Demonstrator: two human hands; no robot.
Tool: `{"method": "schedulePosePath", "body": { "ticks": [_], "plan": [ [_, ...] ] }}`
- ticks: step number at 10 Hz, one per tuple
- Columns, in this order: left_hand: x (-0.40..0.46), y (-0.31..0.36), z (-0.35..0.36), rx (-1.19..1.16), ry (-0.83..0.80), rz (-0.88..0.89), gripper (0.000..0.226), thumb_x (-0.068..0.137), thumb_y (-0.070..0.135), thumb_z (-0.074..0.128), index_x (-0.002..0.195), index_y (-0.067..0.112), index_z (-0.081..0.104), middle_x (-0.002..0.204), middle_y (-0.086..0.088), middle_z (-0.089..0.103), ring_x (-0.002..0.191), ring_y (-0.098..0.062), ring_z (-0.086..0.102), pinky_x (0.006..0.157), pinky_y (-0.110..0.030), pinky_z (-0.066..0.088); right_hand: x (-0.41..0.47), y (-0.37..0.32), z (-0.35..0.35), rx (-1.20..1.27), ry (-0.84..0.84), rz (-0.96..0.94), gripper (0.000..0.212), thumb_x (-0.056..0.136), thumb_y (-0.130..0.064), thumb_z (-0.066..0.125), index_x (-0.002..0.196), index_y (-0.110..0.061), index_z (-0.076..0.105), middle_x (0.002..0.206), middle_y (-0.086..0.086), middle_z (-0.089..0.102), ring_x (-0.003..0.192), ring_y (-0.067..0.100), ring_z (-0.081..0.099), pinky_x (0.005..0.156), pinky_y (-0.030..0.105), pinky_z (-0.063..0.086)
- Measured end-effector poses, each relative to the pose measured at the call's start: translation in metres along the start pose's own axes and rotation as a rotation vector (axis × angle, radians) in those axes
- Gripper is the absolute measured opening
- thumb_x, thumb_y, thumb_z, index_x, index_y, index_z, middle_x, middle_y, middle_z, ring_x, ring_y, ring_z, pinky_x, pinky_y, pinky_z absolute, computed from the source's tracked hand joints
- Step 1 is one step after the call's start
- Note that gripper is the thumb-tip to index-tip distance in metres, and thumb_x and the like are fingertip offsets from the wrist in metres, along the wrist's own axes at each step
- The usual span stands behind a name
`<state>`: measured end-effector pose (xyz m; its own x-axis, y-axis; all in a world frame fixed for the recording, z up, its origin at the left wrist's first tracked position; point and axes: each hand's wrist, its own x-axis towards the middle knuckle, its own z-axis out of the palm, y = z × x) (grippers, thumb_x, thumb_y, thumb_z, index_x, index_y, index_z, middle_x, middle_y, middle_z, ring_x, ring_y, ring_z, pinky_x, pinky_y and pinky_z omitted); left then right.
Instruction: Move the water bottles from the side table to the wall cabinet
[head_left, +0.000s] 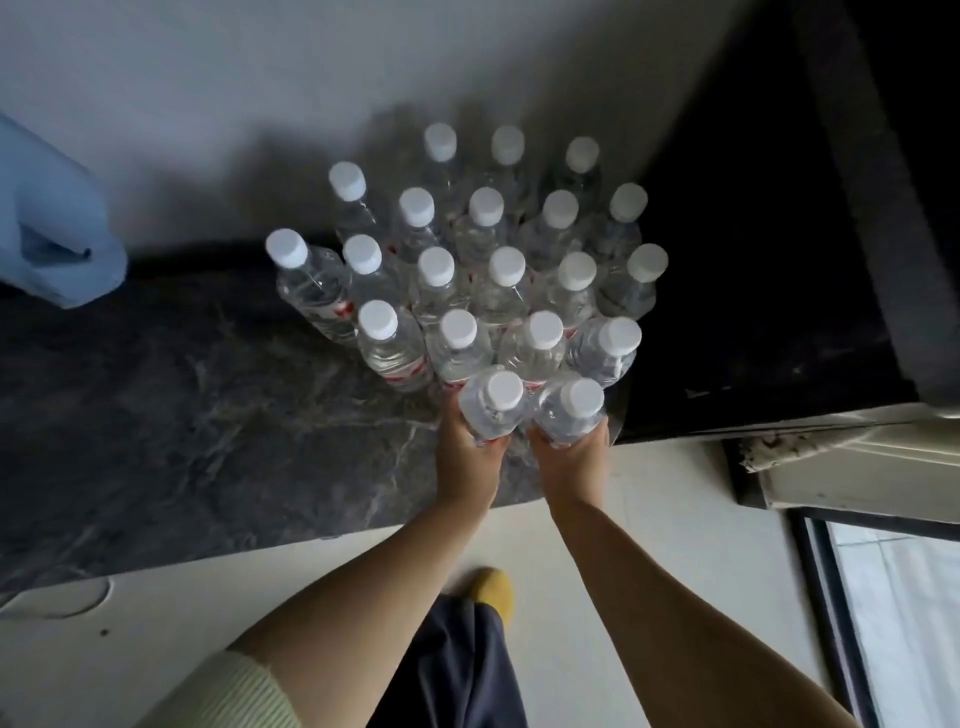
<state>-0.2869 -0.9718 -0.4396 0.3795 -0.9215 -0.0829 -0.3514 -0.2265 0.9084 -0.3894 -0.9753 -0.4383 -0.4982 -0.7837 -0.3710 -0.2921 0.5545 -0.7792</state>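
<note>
Far left, up high: blue jug (49, 228) at the back of the dark marble table (156, 405). Low left: pale sleeve (228, 691) at the bottom edge. Middle of the table: big bunch of clear bottles (467, 270) with white caps, all upright, packed close in rows by the wall. Front of the bunch: left hand (465, 460) with fingers curled round the front left bottle (491, 405), low on its body. Just beside: right hand (569, 462) with fingers curled round the front right bottle (571, 413), same way. Both bottles touching each other, right at the table's front edge. Below the arms: dark trousers (457, 670) and a yellow slipper (491, 587) on the pale floor (649, 519). Right: black cabinet (769, 291), close beside the bunch.
</note>
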Motion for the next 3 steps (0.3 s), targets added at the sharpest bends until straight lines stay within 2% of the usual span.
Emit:
{"method": "schedulePosePath", "body": {
  "ticks": [1, 2, 3],
  "plan": [
    [0.001, -0.008, 0.003, 0.035, 0.001, -0.011, 0.070, 0.066, 0.005, 0.086, 0.127, -0.005, 0.052, 0.115, 0.003, 0.053, 0.108, 0.006, 0.045, 0.089, 0.007, 0.028, 0.003, 0.004, 0.000, 0.014, -0.059, 0.028, 0.065, 0.073, -0.021, 0.080, 0.127, -0.015, 0.045, 0.126, 0.005, 0.054, 0.116, 0.021, 0.054, 0.097, 0.037, 0.046],
    [0.004, -0.023, 0.004, 0.008, -0.096, -0.025, 0.073, 0.069, 0.009, 0.085, 0.131, -0.003, 0.048, 0.125, -0.002, 0.055, 0.119, 0.000, 0.047, 0.098, -0.006, 0.036, 0.007, 0.006, -0.004, -0.023, -0.119, 0.008, 0.067, 0.077, -0.021, 0.079, 0.132, -0.011, 0.041, 0.129, 0.007, 0.052, 0.119, 0.021, 0.051, 0.094, 0.029, 0.041],
    [0.000, -0.032, -0.007, -0.026, -0.266, -0.271, 0.085, 0.074, 0.015, 0.081, 0.143, 0.006, 0.033, 0.143, -0.013, 0.048, 0.131, -0.021, 0.047, 0.108, -0.036, 0.041, -0.003, 0.005, -0.015, -0.079, -0.144, -0.005, 0.070, 0.077, -0.019, 0.077, 0.135, -0.005, 0.039, 0.132, 0.012, 0.050, 0.123, 0.028, 0.049, 0.099, 0.039, 0.045]
  ]
}}
